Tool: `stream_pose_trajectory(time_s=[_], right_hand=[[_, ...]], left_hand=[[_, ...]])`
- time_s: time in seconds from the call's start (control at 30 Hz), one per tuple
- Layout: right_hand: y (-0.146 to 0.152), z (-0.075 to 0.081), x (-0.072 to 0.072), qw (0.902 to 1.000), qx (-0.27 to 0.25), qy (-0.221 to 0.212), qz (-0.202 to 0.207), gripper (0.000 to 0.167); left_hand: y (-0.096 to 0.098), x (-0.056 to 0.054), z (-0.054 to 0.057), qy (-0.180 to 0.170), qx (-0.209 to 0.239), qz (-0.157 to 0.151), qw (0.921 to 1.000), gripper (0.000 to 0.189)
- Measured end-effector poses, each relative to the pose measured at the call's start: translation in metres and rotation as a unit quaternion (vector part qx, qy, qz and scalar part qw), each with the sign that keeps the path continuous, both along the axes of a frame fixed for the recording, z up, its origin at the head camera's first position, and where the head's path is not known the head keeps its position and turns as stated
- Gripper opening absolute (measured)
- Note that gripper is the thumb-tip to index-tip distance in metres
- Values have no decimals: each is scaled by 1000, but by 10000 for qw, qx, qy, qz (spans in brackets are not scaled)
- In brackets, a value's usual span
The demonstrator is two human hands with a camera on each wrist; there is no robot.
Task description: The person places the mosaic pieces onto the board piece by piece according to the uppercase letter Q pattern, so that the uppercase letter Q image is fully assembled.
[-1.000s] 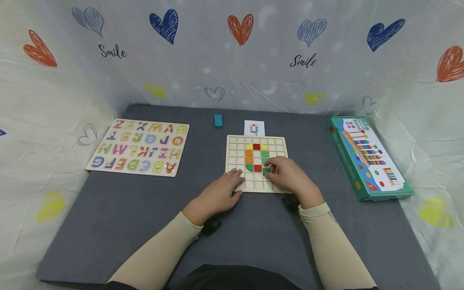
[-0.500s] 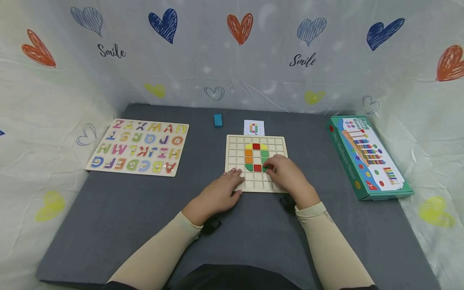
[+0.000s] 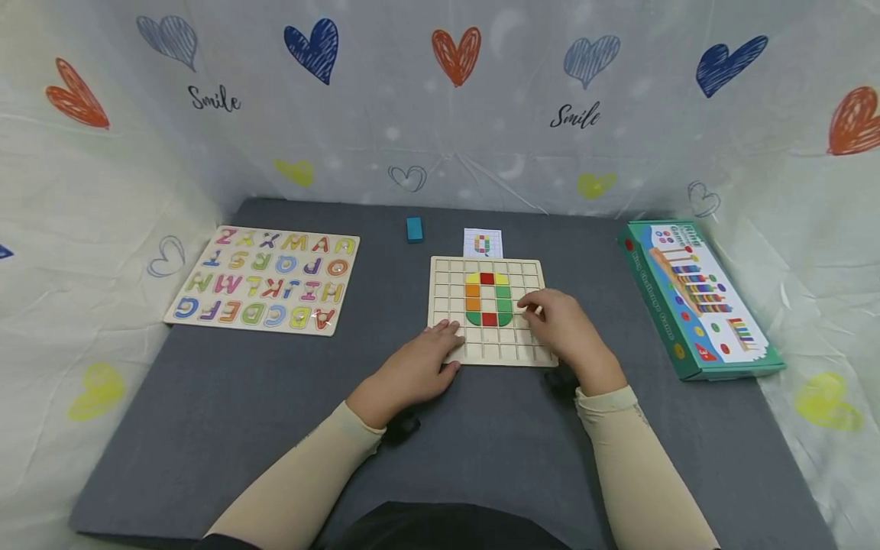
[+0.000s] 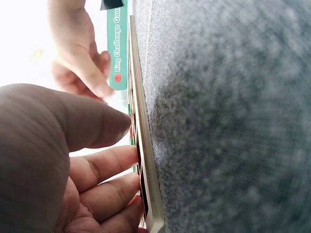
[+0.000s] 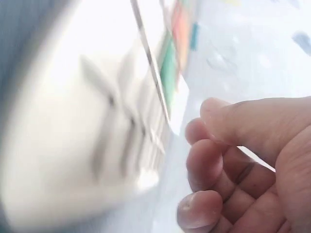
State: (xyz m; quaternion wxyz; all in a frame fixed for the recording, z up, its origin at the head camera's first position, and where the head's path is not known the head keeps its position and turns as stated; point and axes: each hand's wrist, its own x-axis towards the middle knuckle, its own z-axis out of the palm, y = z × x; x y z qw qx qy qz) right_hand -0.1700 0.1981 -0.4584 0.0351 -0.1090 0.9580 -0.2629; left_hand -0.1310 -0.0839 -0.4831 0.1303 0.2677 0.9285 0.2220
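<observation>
A wooden grid board (image 3: pixel 450 265) lies on the table with a closed ring of coloured tiles in its slots. The ring has a red tile (image 3: pixel 487 279) at the top, orange ones at the left and green ones at the right. Its lower right corner is a rounded green tile (image 3: pixel 505 318). My left hand (image 3: pixel 412 373) rests its straight fingers on the board's lower left part, the thumb by the near edge. Above the board's right side hovers my right hand (image 3: pixel 567 328), fingers loosely bent; in the right wrist view nothing shows between thumb and fingertips.
A small pattern card (image 3: pixel 483 242) touches the board's far edge. A blue block (image 3: pixel 414 230) lies farther back. At the left is an alphabet board (image 3: pixel 264 280), and at the right a green game box (image 3: pixel 704 300). A printed curtain (image 3: pixel 440 114) surrounds the table.
My right hand has let go of the rounded green tile, which now sits in the ring's lower right corner, and has moved off to the right. The left hand stays put.
</observation>
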Motion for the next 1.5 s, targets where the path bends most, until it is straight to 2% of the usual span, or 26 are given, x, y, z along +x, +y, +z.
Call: stream_pose_trajectory(time_s=[0.17, 0.37, 0.6, 0.8, 0.93, 1.03, 1.2, 1.33, 1.5], right_hand=[[43, 9, 11, 9989, 57, -166, -430, 26], [71, 3, 26, 9969, 236, -626, -413, 27], [78, -4, 41, 9960, 244, -767, -387, 24], [75, -12, 45, 9972, 278, -485, -493, 13], [74, -15, 46, 9970, 322, -374, -597, 12], [72, -13, 44, 9964, 276, -274, -753, 14], [51, 3, 38, 9955, 189, 28, -927, 17], [15, 8, 27, 9978, 141, -20, -643, 16], [-20, -6, 16, 9983, 219, -497, -206, 14]], left_hand=[[1, -1, -2, 3, -34, 27, 10000, 51], [0, -1, -2, 9, -96, 64, 9999, 52], [-2, 0, -1, -21, -51, 66, 10000, 52], [0, 1, -1, -10, -51, 88, 9999, 51], [1, 0, -2, 16, -60, 66, 10000, 51], [1, 1, -2, 22, -36, 55, 10000, 51], [0, 1, 0, 40, -14, 31, 10000, 51], [0, 1, 0, 55, 12, 42, 10000, 50], [0, 2, 2, 28, 90, 13, 10000, 50]])
